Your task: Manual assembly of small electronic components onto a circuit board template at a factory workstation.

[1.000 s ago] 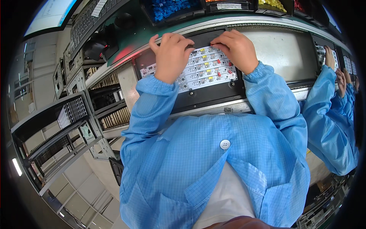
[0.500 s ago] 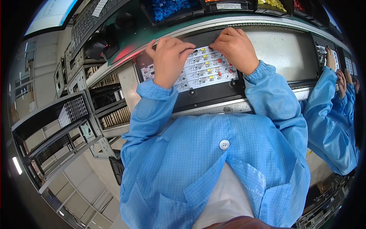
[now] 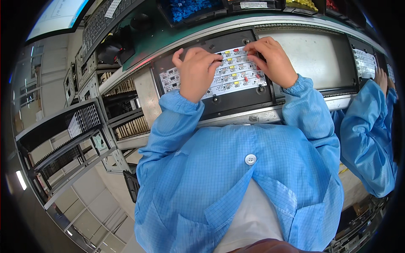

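Note:
White circuit board strips (image 3: 235, 87) lie in parallel rows in a black tray-like fixture (image 3: 236, 104). Small yellow, red and black parts stand on them. Above the left middle of the far rows is my left hand (image 3: 196, 71), thumb and forefinger pinched together; a tiny dark spot shows at the tips, too small to name. My right hand (image 3: 274, 62) is over the right end of the far rows, fingers bent, with a gap between thumb and forefinger and nothing visible in it. A red part (image 3: 236, 50) stands on the far strip just left of its fingertips.
Bins of blue (image 3: 190, 10), yellow (image 3: 301, 5) and red parts stand along the far side. A keyboard (image 3: 103, 21) and screen are at far left. Racks (image 3: 63, 126) stand at left. At right, a co-worker's hand (image 3: 381, 79) is beside another board fixture (image 3: 363, 63).
My right hand has moved right, off the far strip's middle, and its fingers have parted. A red part now shows on that strip. The co-worker's hand has shifted right and nearer.

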Tool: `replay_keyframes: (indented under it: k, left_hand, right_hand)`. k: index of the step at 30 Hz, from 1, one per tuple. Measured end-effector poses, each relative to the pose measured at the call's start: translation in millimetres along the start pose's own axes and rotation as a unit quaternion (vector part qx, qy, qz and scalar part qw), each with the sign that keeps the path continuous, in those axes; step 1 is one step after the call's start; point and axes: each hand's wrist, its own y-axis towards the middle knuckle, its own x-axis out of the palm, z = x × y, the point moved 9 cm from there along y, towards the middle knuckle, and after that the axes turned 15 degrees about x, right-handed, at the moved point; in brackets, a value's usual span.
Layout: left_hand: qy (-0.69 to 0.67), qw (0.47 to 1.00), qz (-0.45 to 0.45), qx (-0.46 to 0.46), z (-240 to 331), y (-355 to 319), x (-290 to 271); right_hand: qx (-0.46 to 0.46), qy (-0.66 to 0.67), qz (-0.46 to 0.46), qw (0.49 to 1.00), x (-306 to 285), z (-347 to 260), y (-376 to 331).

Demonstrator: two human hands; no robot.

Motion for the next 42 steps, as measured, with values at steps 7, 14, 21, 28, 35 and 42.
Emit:
replay_keyframes:
  k: [7, 14, 21, 28, 35, 42]
  left_hand:
    - [0.041, 0.998, 0.017, 0.045, 12.5, 6.4, -1.2]
    - [0.063, 0.995, 0.020, 0.078, 17.3, 5.3, 1.2]
    - [0.032, 0.999, 0.013, 0.026, -12.8, 22.7, -8.9]
    - [0.090, 0.996, -0.014, 0.012, -27.0, 26.4, 7.0]
    - [0.037, 0.999, 0.019, -0.010, -18.2, 21.2, -8.6]
    - [-0.027, 0.999, 0.012, -0.025, -8.4, 4.4, -14.5]
  right_hand:
    - [0.010, 0.017, 0.039, 0.999, -4.6, 5.1, 0.4]
    - [0.052, 0.056, 0.034, 0.997, -1.4, 12.2, 0.7]
    - [-0.004, 0.007, 0.055, 0.998, 2.0, -1.6, 2.8]
    - [-0.029, -0.040, 0.070, 0.996, 9.0, -11.8, 0.2]
    - [-0.044, -0.076, 0.096, 0.991, 6.9, -20.2, -2.1]
    - [-0.081, -0.125, 0.108, 0.983, 6.6, -27.2, -0.2]
